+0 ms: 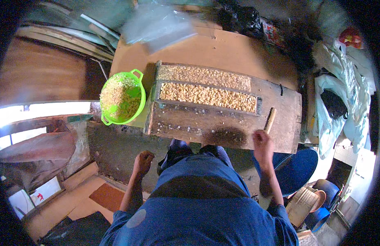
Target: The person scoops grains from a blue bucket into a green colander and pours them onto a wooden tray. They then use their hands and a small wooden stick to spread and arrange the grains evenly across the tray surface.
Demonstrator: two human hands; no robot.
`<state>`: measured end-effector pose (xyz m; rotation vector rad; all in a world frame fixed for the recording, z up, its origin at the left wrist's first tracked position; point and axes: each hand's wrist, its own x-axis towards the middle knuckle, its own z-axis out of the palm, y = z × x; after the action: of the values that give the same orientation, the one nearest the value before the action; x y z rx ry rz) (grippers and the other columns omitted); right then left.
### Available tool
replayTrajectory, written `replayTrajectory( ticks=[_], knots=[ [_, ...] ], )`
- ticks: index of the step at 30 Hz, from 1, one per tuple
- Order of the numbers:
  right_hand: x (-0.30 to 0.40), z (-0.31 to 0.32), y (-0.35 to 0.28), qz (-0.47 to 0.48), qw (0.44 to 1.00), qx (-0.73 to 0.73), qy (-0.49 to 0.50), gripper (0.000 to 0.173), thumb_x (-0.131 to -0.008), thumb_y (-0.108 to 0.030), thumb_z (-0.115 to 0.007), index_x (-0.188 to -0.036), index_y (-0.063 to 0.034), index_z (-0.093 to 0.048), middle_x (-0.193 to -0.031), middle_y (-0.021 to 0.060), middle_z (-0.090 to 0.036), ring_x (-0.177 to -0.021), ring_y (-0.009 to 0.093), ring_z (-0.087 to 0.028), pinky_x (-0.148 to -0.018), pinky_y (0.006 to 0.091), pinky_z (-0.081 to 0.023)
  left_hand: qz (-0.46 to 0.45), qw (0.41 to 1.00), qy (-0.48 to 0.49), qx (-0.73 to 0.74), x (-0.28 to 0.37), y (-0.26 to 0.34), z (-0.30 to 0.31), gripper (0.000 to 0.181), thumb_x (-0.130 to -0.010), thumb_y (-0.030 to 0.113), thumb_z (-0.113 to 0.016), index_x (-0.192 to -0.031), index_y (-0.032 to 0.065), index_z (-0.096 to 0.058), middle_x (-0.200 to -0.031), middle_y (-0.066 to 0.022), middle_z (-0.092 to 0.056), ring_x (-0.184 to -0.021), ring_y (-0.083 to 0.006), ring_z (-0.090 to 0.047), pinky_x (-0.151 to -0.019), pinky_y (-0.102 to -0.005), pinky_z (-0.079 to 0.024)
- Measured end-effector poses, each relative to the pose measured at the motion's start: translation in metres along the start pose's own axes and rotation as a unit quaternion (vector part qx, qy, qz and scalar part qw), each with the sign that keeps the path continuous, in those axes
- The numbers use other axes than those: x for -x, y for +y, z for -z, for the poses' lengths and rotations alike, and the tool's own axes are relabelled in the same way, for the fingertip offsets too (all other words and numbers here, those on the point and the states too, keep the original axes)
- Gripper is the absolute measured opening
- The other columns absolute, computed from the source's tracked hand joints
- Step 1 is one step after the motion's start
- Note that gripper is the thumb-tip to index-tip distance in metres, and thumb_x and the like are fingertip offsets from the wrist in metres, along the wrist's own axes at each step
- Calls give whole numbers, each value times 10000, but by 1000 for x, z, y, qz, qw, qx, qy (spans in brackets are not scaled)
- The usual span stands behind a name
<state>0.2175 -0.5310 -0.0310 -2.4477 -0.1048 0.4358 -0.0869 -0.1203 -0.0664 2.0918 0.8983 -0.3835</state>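
Note:
My right hand (263, 144) is at the front right of a wooden board (190, 121), closed around the near end of a short wooden stick (270, 119). My left hand (144, 160) hangs to the left of my legs, off the board, its fingers curled with nothing seen in them. A long rectangular frame (258, 106) on the board is filled with a layer of pale puffed grains or nuts (205, 96). Behind it lies a second, flatter strip of the same material (202, 76). Left of the board stands a bright green plastic colander (143, 103), partly filled with pale loose pieces.
The board rests on a brown tabletop (233, 49). Clear plastic sheeting (159, 27) lies at the back, black bags (242, 17) further right. Plastic bags (331, 123) hang on the right. Beneath the board's right end is a large blue tub (297, 172).

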Motion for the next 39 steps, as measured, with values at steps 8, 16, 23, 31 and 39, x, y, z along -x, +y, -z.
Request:
replayTrajectory(
  ticks=[8, 16, 23, 31, 39],
  knots=[
    [-16, -81, -73, 155, 985, 67, -28, 181, -927, -203, -620, -1038, -72, -677, -1011, 163, -673, -903, 390, -658, -782, 466, -542, -49, 999, -13, 10, -9, 54, 29, 230, -921, 231, -609, -910, 2, -632, -844, -140, -649, -782, -258, -636, -721, -373, -499],
    [-21, -87, -81, 167, 953, 230, -103, 178, -944, -171, -562, -1085, -73, -608, -1042, 187, -626, -915, 393, -654, -767, 488, -554, -83, 992, 36, 83, -7, 98, 54, 140, -910, 147, -641, -948, 12, -640, -870, -113, -663, -780, -187, -635, -718, -313, -506],
    [-33, -71, -94, 372, 892, 248, 74, 192, -954, -122, -512, -1089, -6, -585, -1067, 190, -610, -914, 414, -627, -793, 469, -538, -160, 976, 86, 117, -34, 124, 54, 232, -900, 136, -665, -1100, 24, -627, -1027, -129, -670, -910, -227, -664, -761, -331, -533],
    [2, -42, -95, 26, 978, -94, -185, 219, -937, -125, -638, -1120, -6, -659, -990, 98, -705, -877, 170, -658, -790, 343, -536, -240, 964, 117, 8, -103, 143, 30, 672, -962, 349, -586, -1528, 117, -308, -1499, -330, -335, -1347, -499, -391, -1134, -510, -312],
    [115, -103, 62, -170, 891, -233, -351, 201, -928, -157, -640, -1093, -48, -680, -1020, 165, -711, -934, 238, -701, -807, 380, -550, -191, 978, 58, 68, -127, 149, 25, 729, -988, 385, -547, -1564, 92, -209, -1549, -315, -279, -1422, -523, -264, -1173, -506, -265]
  ],
)
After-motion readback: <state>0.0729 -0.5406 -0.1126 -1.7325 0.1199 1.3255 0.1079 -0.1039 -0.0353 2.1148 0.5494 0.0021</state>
